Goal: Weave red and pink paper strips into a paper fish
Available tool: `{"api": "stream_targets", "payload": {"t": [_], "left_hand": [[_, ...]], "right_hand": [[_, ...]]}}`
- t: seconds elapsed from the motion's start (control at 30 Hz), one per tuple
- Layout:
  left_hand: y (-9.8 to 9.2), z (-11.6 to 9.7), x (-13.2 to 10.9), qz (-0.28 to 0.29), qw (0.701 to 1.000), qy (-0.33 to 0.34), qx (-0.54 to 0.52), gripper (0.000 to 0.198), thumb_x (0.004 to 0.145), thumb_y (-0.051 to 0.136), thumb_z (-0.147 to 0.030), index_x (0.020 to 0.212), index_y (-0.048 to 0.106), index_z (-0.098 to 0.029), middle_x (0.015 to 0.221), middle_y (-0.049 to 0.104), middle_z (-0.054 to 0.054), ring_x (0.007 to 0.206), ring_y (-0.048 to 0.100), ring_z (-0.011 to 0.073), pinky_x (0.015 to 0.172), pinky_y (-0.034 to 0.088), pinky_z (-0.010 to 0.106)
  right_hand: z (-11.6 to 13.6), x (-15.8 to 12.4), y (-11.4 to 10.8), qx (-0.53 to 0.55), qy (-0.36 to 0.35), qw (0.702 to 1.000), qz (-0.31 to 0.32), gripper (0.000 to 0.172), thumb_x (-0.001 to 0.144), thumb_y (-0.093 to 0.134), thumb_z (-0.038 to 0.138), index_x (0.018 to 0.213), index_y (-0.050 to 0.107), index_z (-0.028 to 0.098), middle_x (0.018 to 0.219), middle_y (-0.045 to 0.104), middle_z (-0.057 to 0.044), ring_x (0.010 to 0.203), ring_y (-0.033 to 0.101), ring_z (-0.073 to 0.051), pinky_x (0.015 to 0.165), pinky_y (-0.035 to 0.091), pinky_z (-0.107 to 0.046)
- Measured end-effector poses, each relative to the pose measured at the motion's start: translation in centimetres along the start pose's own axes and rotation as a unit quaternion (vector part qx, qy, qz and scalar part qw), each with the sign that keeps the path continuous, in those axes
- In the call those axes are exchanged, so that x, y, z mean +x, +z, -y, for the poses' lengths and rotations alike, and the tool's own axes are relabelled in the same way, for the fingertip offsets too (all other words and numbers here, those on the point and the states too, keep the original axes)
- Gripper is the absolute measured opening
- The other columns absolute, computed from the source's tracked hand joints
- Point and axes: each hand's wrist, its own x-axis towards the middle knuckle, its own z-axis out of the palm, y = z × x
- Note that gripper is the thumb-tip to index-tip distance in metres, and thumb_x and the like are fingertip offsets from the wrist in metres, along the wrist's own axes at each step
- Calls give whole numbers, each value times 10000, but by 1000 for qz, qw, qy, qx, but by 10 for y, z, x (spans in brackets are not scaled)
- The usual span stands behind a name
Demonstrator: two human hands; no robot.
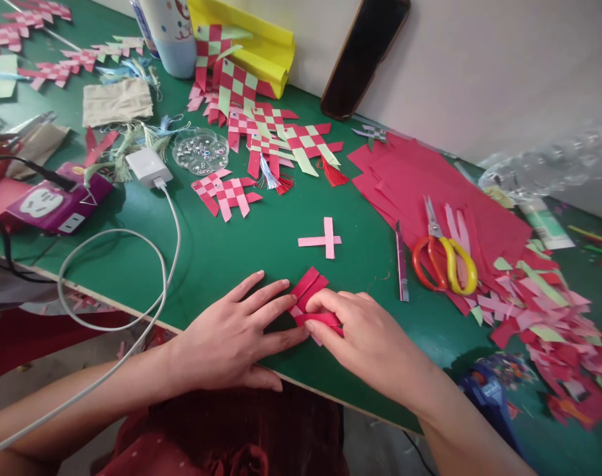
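Note:
My left hand point(236, 337) lies flat on the green table point(221, 251) near its front edge, fingers stretched out, fingertips touching a small weave of red and pink paper strips point(308, 291). My right hand point(365, 337) is curled over the same piece, its fingers pinching a red strip point(323, 320) at the weave's near side. A pink paper cross point(323, 239) lies just beyond the hands.
Orange and yellow scissors point(444, 258) rest on red paper sheets point(420, 185) to the right, with paper scraps point(549, 317) nearby. Several woven paper fish point(261, 125), a white charger point(149, 166) with its cable, and a dish of googly eyes point(202, 151) lie further back. A phone point(363, 53) leans against the wall.

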Motion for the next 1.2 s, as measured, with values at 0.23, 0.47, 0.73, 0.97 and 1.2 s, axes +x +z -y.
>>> {"api": "stream_targets", "payload": {"t": [0.23, 0.47, 0.73, 0.97, 1.2], "left_hand": [[-1, 1, 0, 8, 1000, -2, -17, 673, 888, 439, -720, 1461, 400, -370, 1508, 408, 120, 1440, 314, 346, 1172, 205, 601], [0, 1, -1, -8, 1000, 7, -14, 707, 869, 488, -714, 1431, 446, -288, 1504, 422, 143, 1437, 317, 360, 1179, 193, 600], [2, 1, -1, -16, 1000, 2, -6, 826, 887, 411, -737, 1450, 430, -133, 1473, 487, 134, 1436, 329, 322, 1224, 114, 538], [1, 1, -1, -4, 1000, -3, -7, 825, 894, 388, -739, 1464, 413, -144, 1489, 472, 112, 1443, 312, 319, 1224, 105, 526], [4, 1, -1, -17, 1000, -1, -7, 838, 873, 422, -750, 1444, 438, -137, 1472, 487, 127, 1438, 324, 323, 1218, 142, 535]], "right_hand": [[-4, 4, 0, -3, 61, 998, 17, 196, 863, 581, 201, 1050, 602, 259, 788, 722, 22, 752, 681, -191, 659, 428, -288], [-8, 3, -2, -52, -7, 999, 14, 331, 844, 575, 178, 1169, 548, 232, 796, 709, 4, 770, 663, -211, 694, 437, -325], [-9, -1, 8, -76, -54, 994, -51, 413, 883, 578, 179, 1286, 488, 195, 1052, 714, -71, 909, 645, -237, 737, 454, -379], [-9, -11, 16, -99, -30, 966, -236, 356, 901, 624, 246, 1246, 557, 185, 1204, 617, -135, 1113, 528, -298, 930, 445, -463], [12, -33, 45, -49, -1, 963, -266, 76, 880, 671, 292, 921, 649, 231, 986, 678, -65, 979, 543, -250, 862, 396, -419]]}}
